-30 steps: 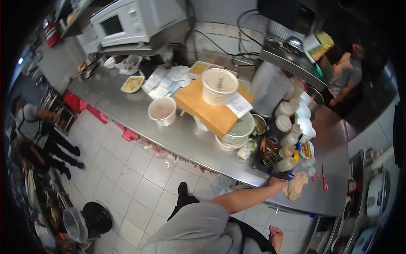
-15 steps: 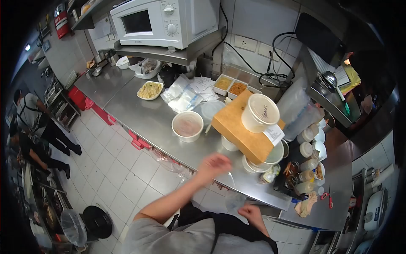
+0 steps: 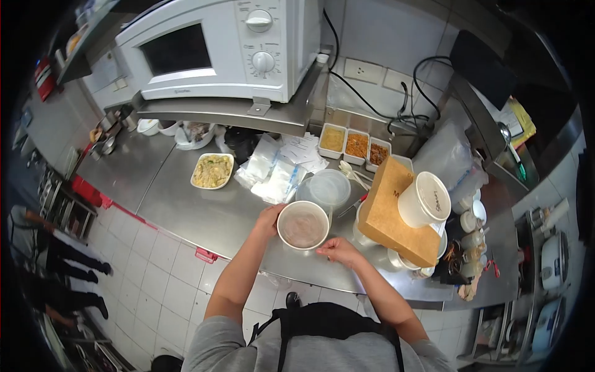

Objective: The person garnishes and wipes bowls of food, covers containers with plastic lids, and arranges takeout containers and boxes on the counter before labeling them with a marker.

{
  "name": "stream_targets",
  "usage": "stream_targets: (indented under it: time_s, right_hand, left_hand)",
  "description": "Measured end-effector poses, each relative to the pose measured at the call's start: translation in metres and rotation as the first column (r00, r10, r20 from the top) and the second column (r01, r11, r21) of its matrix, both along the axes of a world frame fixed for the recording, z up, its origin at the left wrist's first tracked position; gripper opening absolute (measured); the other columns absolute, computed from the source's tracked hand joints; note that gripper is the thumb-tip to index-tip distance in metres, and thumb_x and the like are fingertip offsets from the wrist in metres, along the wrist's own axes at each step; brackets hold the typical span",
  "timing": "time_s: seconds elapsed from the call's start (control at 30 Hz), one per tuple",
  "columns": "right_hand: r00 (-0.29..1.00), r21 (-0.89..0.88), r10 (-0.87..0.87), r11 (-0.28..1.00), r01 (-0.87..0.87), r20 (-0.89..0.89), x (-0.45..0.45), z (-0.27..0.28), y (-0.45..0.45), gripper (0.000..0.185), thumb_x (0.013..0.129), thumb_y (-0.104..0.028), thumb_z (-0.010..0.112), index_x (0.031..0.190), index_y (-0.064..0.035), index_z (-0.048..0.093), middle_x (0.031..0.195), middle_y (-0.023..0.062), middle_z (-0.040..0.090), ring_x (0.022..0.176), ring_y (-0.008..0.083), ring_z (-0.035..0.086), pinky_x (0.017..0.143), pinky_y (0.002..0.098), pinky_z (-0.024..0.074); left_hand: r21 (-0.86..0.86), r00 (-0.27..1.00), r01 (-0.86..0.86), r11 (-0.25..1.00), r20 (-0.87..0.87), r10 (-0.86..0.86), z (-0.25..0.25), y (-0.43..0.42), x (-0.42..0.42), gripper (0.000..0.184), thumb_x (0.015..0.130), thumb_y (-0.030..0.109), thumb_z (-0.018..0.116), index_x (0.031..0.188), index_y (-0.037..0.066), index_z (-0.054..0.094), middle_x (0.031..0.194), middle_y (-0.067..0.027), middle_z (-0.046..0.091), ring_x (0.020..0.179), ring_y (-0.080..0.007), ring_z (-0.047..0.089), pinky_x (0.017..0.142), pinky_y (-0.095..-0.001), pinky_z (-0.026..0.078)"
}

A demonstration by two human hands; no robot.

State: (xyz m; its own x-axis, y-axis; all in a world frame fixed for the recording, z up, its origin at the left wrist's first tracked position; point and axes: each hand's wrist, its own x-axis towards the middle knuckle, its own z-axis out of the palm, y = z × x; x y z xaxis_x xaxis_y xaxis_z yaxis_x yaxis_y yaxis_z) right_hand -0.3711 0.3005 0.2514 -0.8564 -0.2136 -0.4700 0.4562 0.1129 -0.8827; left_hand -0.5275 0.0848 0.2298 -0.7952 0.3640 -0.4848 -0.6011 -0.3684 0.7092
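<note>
A white round tub (image 3: 303, 225) with cloudy brownish contents stands near the counter's front edge. Wrapped around its left side is my left hand (image 3: 269, 221). My right hand (image 3: 342, 252) is at the tub's lower right rim, fingers pinched together; what is between them, if anything, I cannot make out. Just behind the tub lies a clear round plastic lid (image 3: 328, 188). To the right, a brown cardboard box (image 3: 390, 214) rests on top of other containers, with a lidded white cup (image 3: 424, 199) on it.
Behind are a dish of yellowish food (image 3: 212, 171), plastic packets (image 3: 273, 170), paper slips (image 3: 302, 152) and small trays of toppings (image 3: 356, 146). A white microwave (image 3: 217, 56) sits on a shelf above. Sauce bottles (image 3: 472, 239) crowd the right. Two people stand at far left.
My left hand has moved from the air onto the tub. The right hand, which held something clear low by the counter edge, has come up to the tub's rim.
</note>
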Motion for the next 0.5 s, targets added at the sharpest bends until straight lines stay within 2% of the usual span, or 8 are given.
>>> stream_targets:
  time_s: [0.03,0.07,0.13,0.23,0.3,0.37,0.43,0.5]
  right_hand:
    - [0.999,0.074,0.039,0.997,-0.038,-0.022,-0.003,0.001,0.000,0.026,0.073,-0.028,0.073,0.087,-0.0065,0.065,0.073,0.0020,0.061,0.058,0.0114,0.050,0.053,0.0259,0.0413]
    - [0.964,0.215,0.061,0.977,-0.004,-0.260,-0.005,0.001,-0.001,0.030,0.072,-0.028,0.074,0.090,-0.0063,0.065,0.078,0.0040,0.062,0.064,0.0151,0.053,0.057,0.0289,0.0430]
    - [0.732,0.459,0.196,0.871,0.175,-0.652,-0.007,0.002,0.001,0.039,0.068,-0.029,0.076,0.097,-0.0059,0.063,0.089,0.0081,0.064,0.074,0.0223,0.058,0.066,0.0349,0.0464]
    - [0.666,0.614,0.369,0.771,0.170,-0.648,-0.001,-0.016,0.001,0.070,0.059,-0.027,0.082,0.116,-0.0016,0.052,0.117,0.0162,0.054,0.107,0.0280,0.050,0.090,0.0398,0.0413]
    - [0.774,0.152,0.117,0.988,-0.027,-0.623,0.018,0.036,-0.006,0.080,0.060,-0.027,0.082,0.125,-0.0028,0.043,0.125,0.0154,0.048,0.117,0.0254,0.043,0.098,0.0381,0.0354]
    - [0.808,0.065,0.234,0.969,-0.237,-0.540,0.033,0.005,-0.002,0.083,0.063,-0.026,0.081,0.129,-0.0032,0.037,0.128,0.0150,0.045,0.119,0.0242,0.041,0.101,0.0368,0.0324]
    - [0.758,-0.016,0.035,0.998,-0.060,-0.652,0.060,0.035,-0.013,0.078,0.067,-0.023,0.078,0.129,-0.0026,0.034,0.126,0.0155,0.045,0.115,0.0228,0.043,0.099,0.0358,0.0343]
    - [0.800,-0.114,-0.080,0.993,0.014,-0.595,0.070,0.007,-0.023,0.064,0.070,-0.016,0.073,0.121,0.0006,0.039,0.111,0.0173,0.054,0.104,0.0246,0.051,0.090,0.0365,0.0416]
  left_hand:
    - [0.005,0.995,0.077,0.997,0.063,-0.078,0.003,0.000,0.005,0.013,0.084,0.013,0.060,0.094,0.004,0.059,0.082,-0.0049,0.062,0.071,-0.0145,0.060,0.061,-0.0282,0.052]
    - [0.026,0.988,0.144,0.989,0.050,-0.146,0.007,0.001,0.011,0.014,0.085,0.015,0.059,0.094,0.004,0.059,0.084,-0.0053,0.062,0.074,-0.0151,0.061,0.064,-0.0290,0.052]
    - [0.068,0.957,0.287,0.956,0.010,-0.288,0.024,0.003,0.030,0.016,0.086,0.018,0.057,0.096,0.004,0.059,0.089,-0.0061,0.062,0.080,-0.0163,0.061,0.071,-0.0306,0.053]
    - [0.175,0.901,0.414,0.893,0.060,-0.430,0.042,-0.006,0.058,0.030,0.090,0.024,0.052,0.110,0.002,0.055,0.105,-0.0094,0.060,0.095,-0.0181,0.058,0.084,-0.0336,0.048]
    - [0.230,0.862,0.472,0.851,0.083,-0.500,0.039,-0.014,0.080,0.039,0.093,0.028,0.043,0.120,0.000,0.049,0.117,-0.0122,0.055,0.104,-0.0210,0.055,0.090,-0.0368,0.045]
    - [0.193,0.851,0.440,0.877,0.221,-0.476,0.032,-0.026,0.101,0.038,0.093,0.026,0.041,0.119,0.000,0.049,0.117,-0.0137,0.055,0.105,-0.0234,0.055,0.090,-0.0388,0.046]
    - [0.107,0.881,0.421,0.901,0.190,-0.434,0.021,-0.035,0.124,0.038,0.092,0.027,0.042,0.118,0.000,0.050,0.115,-0.0138,0.057,0.103,-0.0250,0.056,0.086,-0.0386,0.049]
    - [0.037,0.887,0.408,0.912,0.219,-0.406,0.018,-0.035,0.136,0.039,0.092,0.027,0.043,0.119,0.000,0.049,0.114,-0.0151,0.056,0.103,-0.0267,0.056,0.086,-0.0392,0.048]
